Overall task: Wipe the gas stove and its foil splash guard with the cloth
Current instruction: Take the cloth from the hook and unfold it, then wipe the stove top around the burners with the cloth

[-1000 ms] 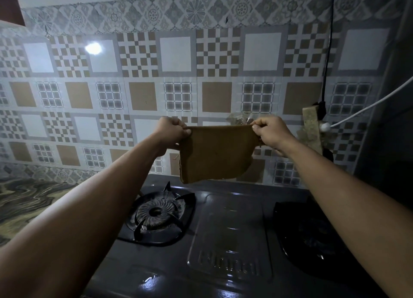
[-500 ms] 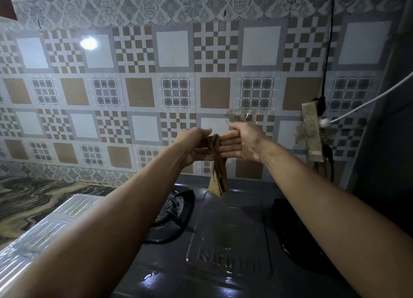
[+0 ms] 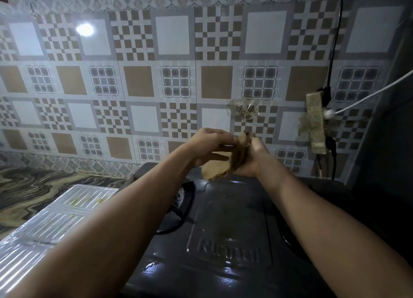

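— Patterned tiles (image 3: 138,83) cover the whole wall behind, brown and grey squares with a lamp's glare on one of them. What are the hands doing?

— Both are up in front of that wall, above the stove. The right hand (image 3: 250,161) has its fingers curled round a bunched brown cloth (image 3: 225,163) — gripping it from the right side. The left hand (image 3: 209,146) lies over the cloth from the left, fingers (image 3: 221,157) fairly straight and pressed against it.

— So the cloth is off the stove?

— Yes, held in the air, its lower folds hanging just over the back part of the stove (image 3: 228,241). That stove is dark and glossy, with raised lettering on the middle panel. One burner (image 3: 178,212) shows left of centre, partly hidden by the left forearm.

— And the foil guard?

— A ribbed foil sheet (image 3: 53,221) lies flat just left of the stove, with a few yellowish specks on it, on the marbled worktop (image 3: 33,186).

— Anything on the right?

— A power strip (image 3: 316,125) hangs on the wall with a white cable (image 3: 368,96) plugged in.
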Available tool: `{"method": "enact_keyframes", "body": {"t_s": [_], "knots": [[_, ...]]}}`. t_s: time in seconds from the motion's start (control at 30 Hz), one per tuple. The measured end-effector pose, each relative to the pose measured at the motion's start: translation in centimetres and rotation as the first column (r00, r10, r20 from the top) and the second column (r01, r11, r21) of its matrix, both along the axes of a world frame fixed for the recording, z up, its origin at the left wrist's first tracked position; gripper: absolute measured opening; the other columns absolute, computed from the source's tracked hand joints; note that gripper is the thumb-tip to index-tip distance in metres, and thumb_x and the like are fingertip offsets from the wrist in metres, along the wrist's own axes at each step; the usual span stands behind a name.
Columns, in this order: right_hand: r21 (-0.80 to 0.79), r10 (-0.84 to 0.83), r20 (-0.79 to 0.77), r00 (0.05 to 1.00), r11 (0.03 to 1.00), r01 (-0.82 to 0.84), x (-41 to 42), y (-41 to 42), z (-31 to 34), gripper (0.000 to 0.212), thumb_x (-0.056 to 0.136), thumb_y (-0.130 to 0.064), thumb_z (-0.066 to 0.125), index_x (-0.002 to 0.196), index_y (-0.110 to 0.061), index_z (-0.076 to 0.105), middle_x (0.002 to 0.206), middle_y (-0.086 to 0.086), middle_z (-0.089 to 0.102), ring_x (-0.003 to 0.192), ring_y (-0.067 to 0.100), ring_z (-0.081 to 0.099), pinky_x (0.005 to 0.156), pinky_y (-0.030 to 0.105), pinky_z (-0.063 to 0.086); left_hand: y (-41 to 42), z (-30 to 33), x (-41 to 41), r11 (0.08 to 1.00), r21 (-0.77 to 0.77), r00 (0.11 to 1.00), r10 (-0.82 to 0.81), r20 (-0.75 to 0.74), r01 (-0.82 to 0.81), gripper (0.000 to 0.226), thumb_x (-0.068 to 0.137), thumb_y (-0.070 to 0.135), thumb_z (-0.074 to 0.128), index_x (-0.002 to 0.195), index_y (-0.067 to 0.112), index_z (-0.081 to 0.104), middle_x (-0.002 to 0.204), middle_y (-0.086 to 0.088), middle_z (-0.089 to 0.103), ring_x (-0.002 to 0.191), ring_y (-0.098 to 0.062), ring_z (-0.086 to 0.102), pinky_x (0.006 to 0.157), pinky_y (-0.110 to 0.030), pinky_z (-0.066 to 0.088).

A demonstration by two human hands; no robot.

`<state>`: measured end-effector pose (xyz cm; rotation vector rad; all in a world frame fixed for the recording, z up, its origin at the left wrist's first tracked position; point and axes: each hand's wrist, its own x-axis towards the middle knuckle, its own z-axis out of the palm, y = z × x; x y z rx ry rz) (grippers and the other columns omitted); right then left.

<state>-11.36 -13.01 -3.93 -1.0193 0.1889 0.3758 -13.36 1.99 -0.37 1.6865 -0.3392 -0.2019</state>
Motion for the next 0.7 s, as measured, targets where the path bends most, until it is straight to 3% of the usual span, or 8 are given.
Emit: {"method": "enact_keyframes", "body": {"t_s": [0.13, 0.2, 0.27, 0.33, 0.4, 0.47, 0.57, 0.7], "knots": [[0.074, -0.268, 0.091, 0.959, 0.962, 0.262, 2.0, 0.1, -1.4, 0.071, 0.092, -0.065, 0.020, 0.122, -0.012, 0.056, 0.118, 0.021, 0.062, 0.108, 0.040, 0.058, 0.094, 0.058, 0.046, 2.0, -2.0, 0.7, 0.973, 0.086, 0.972, 0.206, 0.115, -0.216, 0.019, 0.091, 0.024, 0.061, 0.101, 0.010, 0.069, 0.105, -0.009, 0.072, 0.101, -0.023, 0.068, 0.090, -0.040, 0.056], [-0.159, -0.287, 0.273, 0.918, 0.928, 0.337, 2.7, 0.2, -2.4, 0.070, 0.093, -0.068, 0.015, 0.128, -0.019, 0.050, 0.118, 0.014, 0.060, 0.105, 0.032, 0.057, 0.097, 0.052, 0.046, 4.2, -3.7, 1.5, 0.884, 0.233, 0.907, 0.356, 0.225, -0.405, 0.018, 0.091, 0.026, 0.060, 0.091, 0.011, 0.070, 0.099, -0.013, 0.072, 0.090, -0.023, 0.066, 0.088, -0.043, 0.054], [-0.459, -0.071, 0.407, 0.911, 0.846, 0.271, 3.3, 0.8, -3.6, 0.074, 0.090, -0.071, 0.010, 0.119, -0.020, 0.055, 0.109, 0.011, 0.058, 0.101, 0.029, 0.056, 0.101, 0.048, 0.041, 6.5, -5.9, 2.3, 0.769, 0.378, 0.854, 0.423, 0.303, -0.515, 0.020, 0.092, 0.025, 0.055, 0.091, 0.011, 0.070, 0.093, -0.013, 0.071, 0.085, -0.023, 0.065, 0.086, -0.041, 0.055], [-0.716, 0.163, 0.394, 0.904, 0.672, 0.191, 4.1, 1.8, -5.2, 0.069, 0.091, -0.070, 0.013, 0.114, -0.023, 0.058, 0.116, 0.014, 0.058, 0.110, 0.032, 0.054, 0.106, 0.049, 0.035, 8.7, -7.9, 2.7, 0.654, 0.504, 0.826, 0.446, 0.346, -0.564, 0.025, 0.091, 0.025, 0.049, 0.093, 0.009, 0.069, 0.094, -0.014, 0.071, 0.086, -0.028, 0.065, 0.084, -0.041, 0.055], [-0.889, 0.282, 0.328, 0.901, 0.414, 0.194, 5.4, 2.5, -7.0, 0.060, 0.098, -0.057, 0.020, 0.138, -0.020, 0.045, 0.144, 0.013, 0.044, 0.130, 0.031, 0.042, 0.112, 0.049, 0.029, 10.6, -9.8, 3.2, 0.531, 0.613, 0.807, 0.453, 0.379, -0.586, 0.030, 0.089, 0.026, 0.045, 0.098, 0.006, 0.065, 0.105, -0.020, 0.068, 0.094, -0.034, 0.062, 0.088, -0.045, 0.052], [-0.980, 0.398, 0.193, 0.897, 0.116, 0.160, 5.8, 2.8, -8.4, 0.058, 0.100, -0.048, 0.023, 0.148, -0.016, 0.029, 0.156, 0.011, 0.028, 0.141, 0.030, 0.028, 0.115, 0.047, 0.022, 12.3, -11.5, 3.4, 0.411, 0.710, 0.810, 0.421, 0.409, -0.572, 0.039, 0.091, 0.031, 0.043, 0.114, 0.005, 0.060, 0.125, -0.021, 0.060, 0.116, -0.037, 0.054, 0.102, -0.052, 0.040], [-0.968, 0.498, -0.059, 0.865, -0.241, 0.073, 5.9, 3.1, -10.7, 0.075, 0.095, -0.062, 0.017, 0.153, -0.017, 0.003, 0.161, 0.009, -0.005, 0.148, 0.031, -0.006, 0.117, 0.054, -0.002, 14.2, -13.4, 3.6, 0.268, 0.815, 0.841, 0.347, 0.416, -0.514, 0.057, 0.097, 0.043, 0.035, 0.139, 0.005, 0.041, 0.154, -0.016, 0.033, 0.146, -0.032, 0.021, 0.116, -0.059, 0.015], [-0.939, 0.522, -0.090, 0.848, -0.329, 0.102, 7.2, 4.1, -12.2, 0.083, 0.090, -0.071, 0.010, 0.153, -0.018, -0.006, 0.160, 0.008, -0.015, 0.147, 0.031, -0.015, 0.115, 0.058, -0.009, 16.1, -14.9, 3.7, 0.165, 0.870, 0.854, 0.341, 0.392, -0.465, 0.073, 0.097, 0.053, 0.026, 0.150, 0.004, 0.023, 0.162, -0.015, 0.009, 0.150, -0.030, 0.002, 0.117, -0.060, 0.003]]}}
